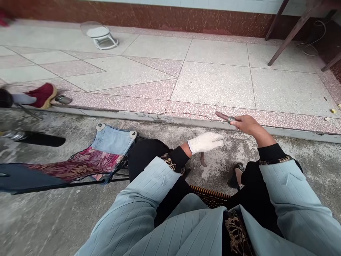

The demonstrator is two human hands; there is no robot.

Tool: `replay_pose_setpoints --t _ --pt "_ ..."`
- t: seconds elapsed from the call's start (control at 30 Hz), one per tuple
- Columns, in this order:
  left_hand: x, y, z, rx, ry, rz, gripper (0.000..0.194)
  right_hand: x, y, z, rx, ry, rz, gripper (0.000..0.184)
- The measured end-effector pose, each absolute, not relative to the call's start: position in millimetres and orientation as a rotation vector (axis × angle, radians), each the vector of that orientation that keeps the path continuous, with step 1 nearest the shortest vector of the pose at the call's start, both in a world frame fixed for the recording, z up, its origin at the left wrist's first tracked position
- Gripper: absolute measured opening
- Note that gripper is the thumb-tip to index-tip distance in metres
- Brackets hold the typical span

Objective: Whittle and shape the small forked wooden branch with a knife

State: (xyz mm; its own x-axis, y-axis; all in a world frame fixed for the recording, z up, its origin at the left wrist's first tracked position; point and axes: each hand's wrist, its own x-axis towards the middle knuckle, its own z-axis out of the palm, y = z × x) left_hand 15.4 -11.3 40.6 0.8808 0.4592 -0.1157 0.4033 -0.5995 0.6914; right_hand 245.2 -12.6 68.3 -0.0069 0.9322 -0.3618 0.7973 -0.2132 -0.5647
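Note:
My left hand (206, 143) wears a white knitted glove, its fingers bent and held together above the concrete ground. A thin, curved brown piece (203, 160) hangs just below the glove; I cannot tell whether the hand grips it. My bare right hand (246, 124) is further right, over the edge of the raised terrazzo floor. Its thumb and fingers close on a brown rod (221, 115) with a silvery coiled band, at the band's end. The rod points left and slightly away from me. The fingers hide its near end.
A folding chair (103, 142) with denim and floral cloth stands left of my knee. A dark, flat blade-like tool (45, 138) lies beyond it. Further off are another person's red shoe (44, 95), a metal object (63, 99), a white stool (99, 32) and wooden legs (289, 41).

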Motion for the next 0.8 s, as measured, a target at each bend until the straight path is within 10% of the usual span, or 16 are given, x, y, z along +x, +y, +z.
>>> replay_pose_setpoints --t 0.23,0.8 --pt "5 0 50 2.289 0.809 0.232 0.029 244 -25 78 -1.377 -2.295 2.033 0.039" --pt "21 -21 26 2.720 0.695 -0.091 0.036 237 -20 75 -1.869 -2.076 1.361 0.040"
